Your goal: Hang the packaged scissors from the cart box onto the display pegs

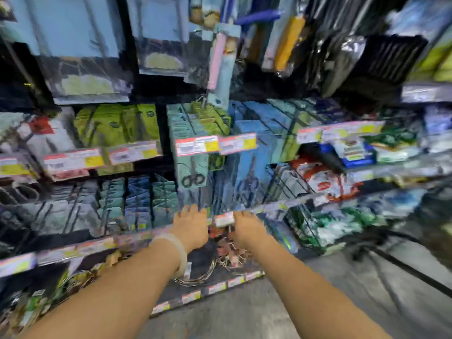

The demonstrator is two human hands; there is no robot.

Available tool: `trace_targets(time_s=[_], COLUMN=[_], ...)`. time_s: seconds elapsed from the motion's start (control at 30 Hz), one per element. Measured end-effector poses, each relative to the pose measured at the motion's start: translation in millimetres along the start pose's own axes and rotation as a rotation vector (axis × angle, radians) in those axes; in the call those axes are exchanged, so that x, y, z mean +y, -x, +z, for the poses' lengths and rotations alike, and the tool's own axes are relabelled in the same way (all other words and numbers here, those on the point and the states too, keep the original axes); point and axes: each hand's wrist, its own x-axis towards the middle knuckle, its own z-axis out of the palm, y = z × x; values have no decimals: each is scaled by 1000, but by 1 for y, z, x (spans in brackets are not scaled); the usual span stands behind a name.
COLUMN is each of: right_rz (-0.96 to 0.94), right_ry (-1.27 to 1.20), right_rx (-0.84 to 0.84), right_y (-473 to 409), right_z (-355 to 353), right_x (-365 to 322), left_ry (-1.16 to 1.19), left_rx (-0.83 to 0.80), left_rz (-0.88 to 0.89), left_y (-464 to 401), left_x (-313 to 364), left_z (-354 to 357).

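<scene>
Here, my left hand (192, 226) and right hand (247, 228) reached the pegged scissors packs (192, 167). Their grip was too blurred to tell; the cart box lay outside view, so progress was unclear.

A tall retail display rack (146, 94) of dark wire and pegs is filling the view, blurred by motion. Red, white and yellow price-label strips (195, 145) are running along its shelf edges. A grey, smooth concrete floor (244, 314) is stretching below, and a thin black bar (403, 267) is crossing it at right.
</scene>
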Motion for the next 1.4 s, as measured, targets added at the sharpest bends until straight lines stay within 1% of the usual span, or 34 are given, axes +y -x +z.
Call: trace_targets(time_s=[0.2, 0.3, 0.37, 0.43, 0.57, 0.67, 0.83, 0.97, 1.07, 1.17, 1.27, 1.4], right_rz=[278, 430, 536, 625, 745, 821, 956, 1041, 1064, 1072, 1126, 1185], right_ry=[-100, -137, -148, -178, -259, -279, -318, -346, -350, -375, -421, -467], right_rx=[20, 49, 55, 27, 20, 50, 90, 107, 180, 190, 178, 168], right_y=[66, 109, 134, 155, 181, 188, 173, 149, 129, 120, 116, 112], right_z=[-22, -25, -25, -21, -8, -7, -32, -61, -83, -90, -87, -77], right_x=[191, 273, 320, 361, 433, 486, 593, 683, 746, 791, 840, 919], left_ry=[-109, -162, -204, -250, -308, -297, -290, -292, -265, -307, -373, -380], left_rx=[4, 6, -16, -33, -26, -46, -66, -71, -73, -86, -107, -123], left_rz=[322, 465, 548, 629, 784, 849, 973, 1018, 1029, 1050, 1091, 1111], left_y=[-12, -9, -7, -5, -14, -32, -81, -133, -166, -189, -207, -230], left_x=[192, 283, 338, 388, 473, 536, 649, 746, 812, 860, 909, 975], left_z=[4, 10, 15, 21, 35, 39, 31, 14, -2, -3, 3, 19])
